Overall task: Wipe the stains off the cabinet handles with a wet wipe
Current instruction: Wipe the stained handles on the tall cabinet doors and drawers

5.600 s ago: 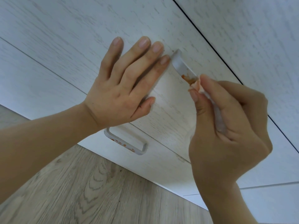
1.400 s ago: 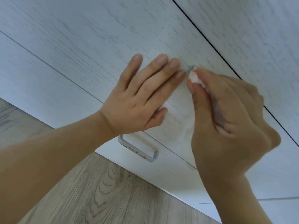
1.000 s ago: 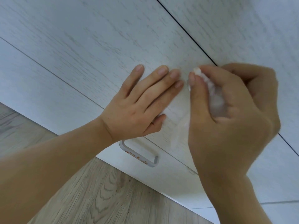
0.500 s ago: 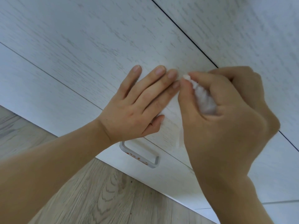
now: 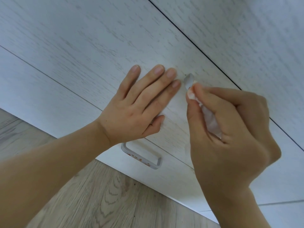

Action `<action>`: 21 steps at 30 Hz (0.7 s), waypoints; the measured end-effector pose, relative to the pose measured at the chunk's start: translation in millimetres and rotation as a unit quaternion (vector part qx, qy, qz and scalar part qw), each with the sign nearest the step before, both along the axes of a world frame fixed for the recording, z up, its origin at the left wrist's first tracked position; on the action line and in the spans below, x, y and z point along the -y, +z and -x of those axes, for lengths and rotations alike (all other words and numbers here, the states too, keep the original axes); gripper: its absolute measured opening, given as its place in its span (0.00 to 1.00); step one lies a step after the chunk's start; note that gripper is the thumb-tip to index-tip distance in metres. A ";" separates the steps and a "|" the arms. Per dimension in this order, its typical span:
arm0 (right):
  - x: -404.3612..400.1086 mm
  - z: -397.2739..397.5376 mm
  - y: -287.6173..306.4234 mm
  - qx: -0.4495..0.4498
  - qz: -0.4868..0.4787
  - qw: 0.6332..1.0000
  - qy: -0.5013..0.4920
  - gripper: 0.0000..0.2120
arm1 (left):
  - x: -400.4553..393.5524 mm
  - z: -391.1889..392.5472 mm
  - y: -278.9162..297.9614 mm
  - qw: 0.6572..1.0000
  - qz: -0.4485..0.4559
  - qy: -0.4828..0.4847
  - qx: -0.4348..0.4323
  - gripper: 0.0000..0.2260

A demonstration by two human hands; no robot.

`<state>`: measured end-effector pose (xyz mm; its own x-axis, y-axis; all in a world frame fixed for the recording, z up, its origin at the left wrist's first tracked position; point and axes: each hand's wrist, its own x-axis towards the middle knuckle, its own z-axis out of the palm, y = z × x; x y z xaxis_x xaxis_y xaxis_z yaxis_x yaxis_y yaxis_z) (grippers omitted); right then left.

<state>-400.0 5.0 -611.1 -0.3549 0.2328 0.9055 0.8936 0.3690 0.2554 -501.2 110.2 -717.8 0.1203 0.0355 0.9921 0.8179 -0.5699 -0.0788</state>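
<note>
My right hand (image 5: pixel 230 134) pinches a crumpled white wet wipe (image 5: pixel 211 124) around the upper cabinet handle (image 5: pixel 188 81), a grey metal bar. Only the handle's top end shows above my fingertips; the remainder is hidden by the hand and wipe. The wipe's tip near my thumb is tinged orange. My left hand (image 5: pixel 141 106) lies flat, fingers spread, on the white drawer front (image 5: pixel 82 46) just left of that handle. Below my left wrist, the lower handle (image 5: pixel 141 156) carries orange-red stains along its bar.
White wood-grain cabinet fronts fill the view, split by a dark gap (image 5: pixel 205 53) running diagonally on the right. A grey wood-look floor (image 5: pixel 107 198) lies below the lowest drawer.
My right hand with the wipe has slid down the upper handle, and the handle's top end now shows bare. My left hand stays flat on the drawer front.
</note>
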 end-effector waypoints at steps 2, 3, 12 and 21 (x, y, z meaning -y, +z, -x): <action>0.2 -2.5 -1.7 -0.002 -0.007 1.000 0.000 0.02 | 0.8 0.8 1.0 1.000 0.003 -0.002 -0.004 0.28; 0.0 -3.0 -2.3 -0.002 -0.010 1.000 0.000 0.02 | 1.0 0.9 1.3 1.000 0.005 -0.001 -0.003 0.28; 4.5 -16.7 -7.7 -0.004 -0.015 1.000 0.005 0.02 | 1.4 1.8 1.6 1.000 0.003 0.000 -0.005 0.28; 14.2 -43.5 -12.4 -0.021 -0.012 1.000 0.016 0.06 | 1.6 1.7 -0.4 1.000 0.009 0.008 -0.007 0.29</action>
<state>-356.5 -9.2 -623.5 -0.3230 0.1992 0.9252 0.8916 0.3919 0.2269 -503.0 108.6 -718.2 0.1337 0.0561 0.9894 0.8258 -0.5582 -0.0800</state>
